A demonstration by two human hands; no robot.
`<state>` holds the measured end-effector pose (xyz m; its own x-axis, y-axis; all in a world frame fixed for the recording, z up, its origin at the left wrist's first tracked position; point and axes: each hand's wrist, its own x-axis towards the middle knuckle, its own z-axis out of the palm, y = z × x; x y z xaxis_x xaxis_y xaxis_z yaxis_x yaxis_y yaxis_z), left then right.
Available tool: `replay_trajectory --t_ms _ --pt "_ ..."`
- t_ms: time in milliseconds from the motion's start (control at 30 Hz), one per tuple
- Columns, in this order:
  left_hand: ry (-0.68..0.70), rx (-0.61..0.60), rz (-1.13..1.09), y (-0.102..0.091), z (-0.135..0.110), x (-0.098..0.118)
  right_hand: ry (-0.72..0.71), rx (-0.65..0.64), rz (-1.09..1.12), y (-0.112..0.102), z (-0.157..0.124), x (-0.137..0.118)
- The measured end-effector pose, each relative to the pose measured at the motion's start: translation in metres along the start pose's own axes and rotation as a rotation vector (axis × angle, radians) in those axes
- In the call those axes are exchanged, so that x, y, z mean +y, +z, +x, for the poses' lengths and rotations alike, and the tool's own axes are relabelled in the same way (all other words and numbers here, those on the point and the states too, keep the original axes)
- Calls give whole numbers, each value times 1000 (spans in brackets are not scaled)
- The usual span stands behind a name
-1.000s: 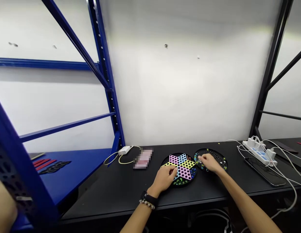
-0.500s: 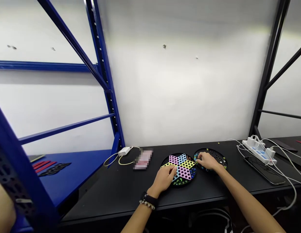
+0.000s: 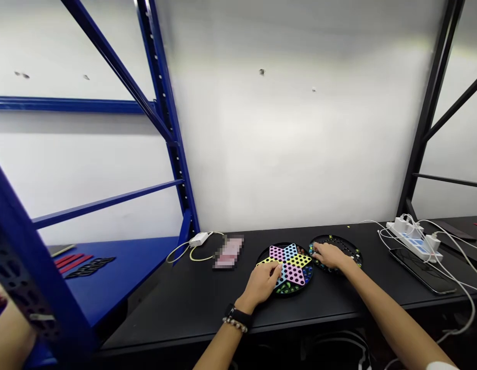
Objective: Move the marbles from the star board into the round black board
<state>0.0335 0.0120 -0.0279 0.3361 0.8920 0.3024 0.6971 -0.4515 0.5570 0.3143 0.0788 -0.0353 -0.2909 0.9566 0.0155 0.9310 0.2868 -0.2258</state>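
- Black tabletop (image 3: pixel 184 303): lies beneath the Chinese checkers board (image 3: pixel 294 275), which sits flat with its coloured star upward.
- Round black tray (image 3: pixel 345 245): just right of the board.
- Left hand (image 3: pixel 262 281): over the board's near-left part, fingers curled; cannot tell whether it grips anything.
- Right hand (image 3: pixel 327 254): over the tray's board-facing side, fingertips drawn narrow; cannot tell if they pinch anything.
- Green marbles (image 3: pixel 287 288): inside the board's near rim.
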Motion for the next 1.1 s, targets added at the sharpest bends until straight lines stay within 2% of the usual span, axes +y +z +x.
replay_trajectory --t_ms 100,133,233,300,367,433,500,633,733,967,1100 --pt "-5 -1 3 -1 0 2 -15 49 162 4 5 6" --pt "-6 -1 3 -1 0 2 -15 87 301 5 6 8" --pt "-13 0 10 -1 -1 1 54 213 925 4 5 18" --pt "-16 -4 12 0 -1 0 107 250 1237 -2 2 24" --pt "-13 -3 8 0 -1 1 118 239 1390 -8 -1 28" --pt "-14 -4 7 -1 -1 2 128 213 1438 -12 -2 29" --pt "-19 -9 11 -1 -1 2 164 200 1319 -10 -1 26" --pt "-30 -18 32 -1 -1 2 143 233 663 3 9 12" --pt "-27 -17 25 -1 -1 2 117 173 276 9 12 -1" --pt "-19 -22 -11 -3 -2 5 68 -18 -3 3 8 -20" --pt "-9 -18 -28 -3 -2 6 47 -24 19 -2 13 -11"
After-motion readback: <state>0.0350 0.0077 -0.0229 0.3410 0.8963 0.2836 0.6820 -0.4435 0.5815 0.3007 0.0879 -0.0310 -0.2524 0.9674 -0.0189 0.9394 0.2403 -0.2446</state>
